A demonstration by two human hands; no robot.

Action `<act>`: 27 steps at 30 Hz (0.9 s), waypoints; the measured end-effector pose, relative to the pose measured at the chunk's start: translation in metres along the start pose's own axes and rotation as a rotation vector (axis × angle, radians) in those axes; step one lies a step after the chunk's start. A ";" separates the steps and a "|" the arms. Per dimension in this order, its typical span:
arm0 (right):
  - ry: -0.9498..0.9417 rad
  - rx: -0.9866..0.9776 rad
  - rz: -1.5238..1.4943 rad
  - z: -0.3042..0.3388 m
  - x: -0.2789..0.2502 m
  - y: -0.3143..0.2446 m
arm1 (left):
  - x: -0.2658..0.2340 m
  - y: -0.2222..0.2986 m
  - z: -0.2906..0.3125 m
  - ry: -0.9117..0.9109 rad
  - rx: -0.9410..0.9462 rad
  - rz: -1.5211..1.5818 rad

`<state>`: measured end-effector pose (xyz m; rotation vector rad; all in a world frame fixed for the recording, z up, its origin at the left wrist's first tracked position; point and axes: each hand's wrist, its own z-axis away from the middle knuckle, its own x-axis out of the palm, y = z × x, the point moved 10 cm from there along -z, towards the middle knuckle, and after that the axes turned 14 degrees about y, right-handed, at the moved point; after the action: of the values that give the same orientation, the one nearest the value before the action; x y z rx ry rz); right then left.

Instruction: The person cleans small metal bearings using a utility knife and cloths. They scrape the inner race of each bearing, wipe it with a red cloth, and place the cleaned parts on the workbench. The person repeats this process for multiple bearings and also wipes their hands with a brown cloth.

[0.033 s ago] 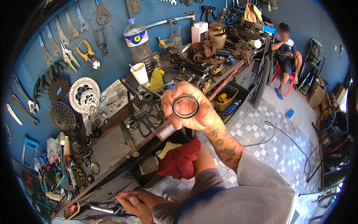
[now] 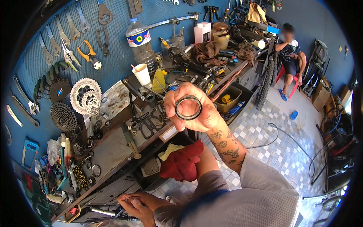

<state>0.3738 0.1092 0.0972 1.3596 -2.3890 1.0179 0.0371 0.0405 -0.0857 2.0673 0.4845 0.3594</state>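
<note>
My right hand (image 2: 194, 104), raised in front of me on a tattooed forearm, pinches a ring-shaped bearing (image 2: 177, 109) between thumb and fingers. The bearing has a dark outer edge and a shiny metal inner face, and its open middle faces me. Low at the left, my left hand (image 2: 136, 207) rests by my knee with curled fingers. A thin dark thing shows at its fingertips, too small to name. A dark red rag (image 2: 182, 160) drapes over my other knee, beside a yellowish cloth (image 2: 166, 151).
The workbench (image 2: 107, 145) carries scissors (image 2: 147, 126), a white paper cup (image 2: 141, 74), a big plastic bottle (image 2: 141, 49) and many tools. Cogs and wrenches hang on the blue pegboard (image 2: 113, 26). An open drawer (image 2: 155, 179) is below. A seated person (image 2: 291, 56) and a bicycle tyre (image 2: 264, 85) are beyond.
</note>
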 end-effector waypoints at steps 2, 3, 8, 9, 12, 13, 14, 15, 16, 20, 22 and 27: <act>0.006 -0.010 -0.011 -0.003 -0.003 -0.001 | 0.007 0.000 0.000 -0.024 0.004 0.033; 0.000 -0.009 -0.015 -0.004 -0.004 -0.002 | 0.008 0.003 -0.001 -0.015 0.036 0.039; 0.073 0.031 0.062 -0.004 -0.010 0.000 | 0.010 0.004 -0.002 -0.014 0.033 0.048; 0.098 0.042 0.094 -0.003 -0.012 0.002 | 0.009 0.004 -0.002 -0.013 0.032 0.035; 0.118 0.059 0.089 -0.002 -0.013 0.003 | 0.008 0.003 -0.002 -0.012 0.031 0.043; 0.118 0.055 0.089 -0.002 -0.013 0.003 | 0.008 0.002 -0.002 -0.009 0.029 0.042; 0.127 0.057 0.090 -0.002 -0.014 0.004 | 0.007 0.002 -0.002 -0.005 0.026 0.040; 0.135 0.058 0.092 -0.002 -0.015 0.005 | 0.007 0.001 -0.002 -0.004 0.023 0.041; 0.140 0.057 0.091 -0.002 -0.016 0.005 | 0.006 0.001 -0.002 -0.003 0.020 0.041; 0.151 0.059 0.084 -0.003 -0.017 0.006 | 0.007 0.001 -0.001 -0.017 0.011 0.054; 0.151 0.059 0.079 -0.002 -0.016 0.006 | 0.006 0.002 -0.001 -0.015 0.009 0.049; 0.155 0.055 0.072 -0.003 -0.019 0.008 | 0.004 0.001 -0.002 -0.012 0.010 0.025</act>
<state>0.3769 0.1263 0.0861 1.1729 -2.3260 1.1700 0.0399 0.0431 -0.0841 2.0860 0.4551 0.3597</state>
